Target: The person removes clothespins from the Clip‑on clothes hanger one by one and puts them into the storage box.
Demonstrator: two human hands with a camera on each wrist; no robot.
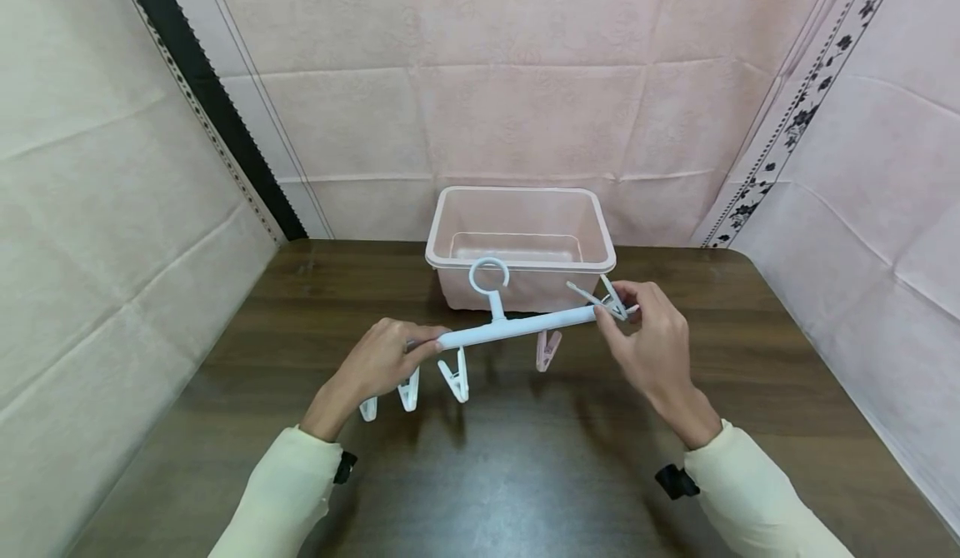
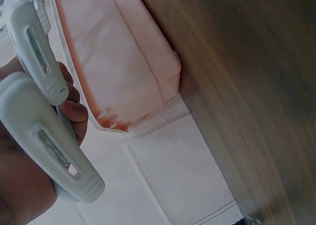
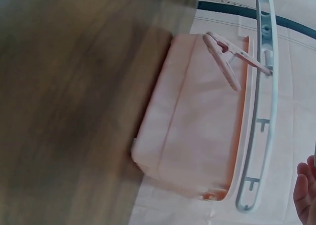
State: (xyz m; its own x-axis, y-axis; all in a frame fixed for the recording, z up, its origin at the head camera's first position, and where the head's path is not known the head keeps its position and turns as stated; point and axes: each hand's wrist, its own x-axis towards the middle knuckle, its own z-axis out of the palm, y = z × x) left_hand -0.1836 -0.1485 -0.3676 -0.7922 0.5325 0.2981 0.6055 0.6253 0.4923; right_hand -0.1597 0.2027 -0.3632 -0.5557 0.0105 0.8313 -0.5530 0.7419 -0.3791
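A light-blue clip hanger with a ring hook hangs tilted above the table, its right end higher. My left hand grips its left end between thumb and fingers. White clips hang along the bar's left part, two of them close by the left hand in the left wrist view. Right of the hook hangs a pink clip, also seen in the right wrist view. My right hand pinches a whitish clip at the bar's right end; whether that clip is attached cannot be told.
A pale pink plastic basin stands behind the hanger, near the back of the brown wooden table. Pale cloth walls enclose the table at the back and both sides.
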